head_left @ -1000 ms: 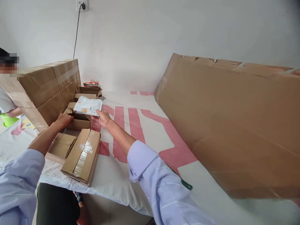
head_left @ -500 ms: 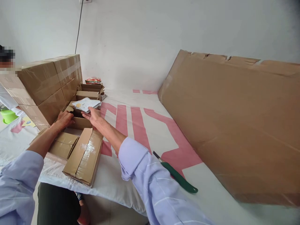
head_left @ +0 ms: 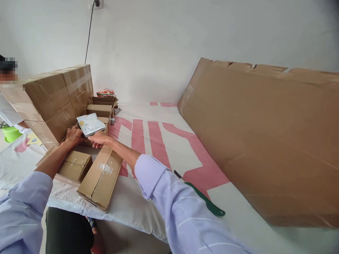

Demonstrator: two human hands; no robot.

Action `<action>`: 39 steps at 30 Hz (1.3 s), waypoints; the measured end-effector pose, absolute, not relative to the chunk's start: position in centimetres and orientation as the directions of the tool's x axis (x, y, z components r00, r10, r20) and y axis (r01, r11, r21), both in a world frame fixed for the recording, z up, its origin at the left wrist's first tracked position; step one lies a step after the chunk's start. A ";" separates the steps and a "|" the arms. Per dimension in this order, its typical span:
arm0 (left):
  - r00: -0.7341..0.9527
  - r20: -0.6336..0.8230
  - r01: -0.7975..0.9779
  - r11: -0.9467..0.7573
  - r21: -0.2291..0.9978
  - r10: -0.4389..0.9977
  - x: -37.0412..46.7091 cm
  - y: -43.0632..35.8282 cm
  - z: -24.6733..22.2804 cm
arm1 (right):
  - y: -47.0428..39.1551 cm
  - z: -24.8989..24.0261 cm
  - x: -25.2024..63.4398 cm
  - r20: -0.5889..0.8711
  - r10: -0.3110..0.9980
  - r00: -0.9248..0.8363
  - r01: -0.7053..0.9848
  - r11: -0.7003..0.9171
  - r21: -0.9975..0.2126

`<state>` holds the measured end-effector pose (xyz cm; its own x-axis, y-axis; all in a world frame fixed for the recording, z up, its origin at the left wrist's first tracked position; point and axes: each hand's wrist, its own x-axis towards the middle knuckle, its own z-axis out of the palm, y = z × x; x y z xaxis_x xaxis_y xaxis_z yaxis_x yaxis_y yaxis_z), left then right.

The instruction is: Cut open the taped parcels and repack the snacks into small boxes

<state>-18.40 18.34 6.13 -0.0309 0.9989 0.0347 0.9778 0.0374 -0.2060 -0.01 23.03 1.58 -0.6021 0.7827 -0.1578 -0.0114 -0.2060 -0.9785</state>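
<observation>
At the left of the table, a stack of white pouches (head_left: 91, 124) lies tilted over an open cardboard box (head_left: 104, 121). My left hand (head_left: 74, 137) is closed at the left front edge of this box, its fingertips partly hidden. Just under the pouches, my right hand (head_left: 99, 139) has its fingers curled at the front of the box. Its thumb side is close to the lowest pouch; whether it touches is unclear. Nearer me are a taped long carton (head_left: 102, 176) and a smaller carton (head_left: 75, 165), both closed.
Stacked large cartons (head_left: 50, 98) stand at the left, with a person's sleeve (head_left: 9, 109) beyond. More open boxes (head_left: 99, 109) and a red packet (head_left: 105, 92) are by the wall. A green-handled knife (head_left: 203, 197) lies right of my arm, before a big cardboard sheet (head_left: 254, 141).
My right hand has come down from the edge of the white pouches to the box front. The pouches have shifted left and down. The long carton has turned slightly and moved right.
</observation>
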 end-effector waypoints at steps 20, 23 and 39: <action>-0.062 0.011 0.941 0.062 -0.331 0.998 -18.0 25.4 6.8 | 27.3 -3.4 6.7 -0.032 0.797 -0.604 0.083 0.023 -0.996; -0.059 0.023 0.944 0.063 -0.324 0.998 -18.0 26.4 6.6 | 28.6 -3.9 6.1 -0.020 0.815 -0.579 0.072 0.026 -0.997; -0.125 0.115 0.969 0.146 -0.199 0.985 -17.2 26.8 6.2 | 28.1 -2.4 8.6 -0.093 0.823 -0.561 0.137 -0.019 -0.990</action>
<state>-17.24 26.85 6.16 -0.1250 0.9854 0.1153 0.9690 0.1462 -0.1993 8.60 28.13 -2.39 -0.5605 0.8228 -0.0934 0.1374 -0.0188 -0.9903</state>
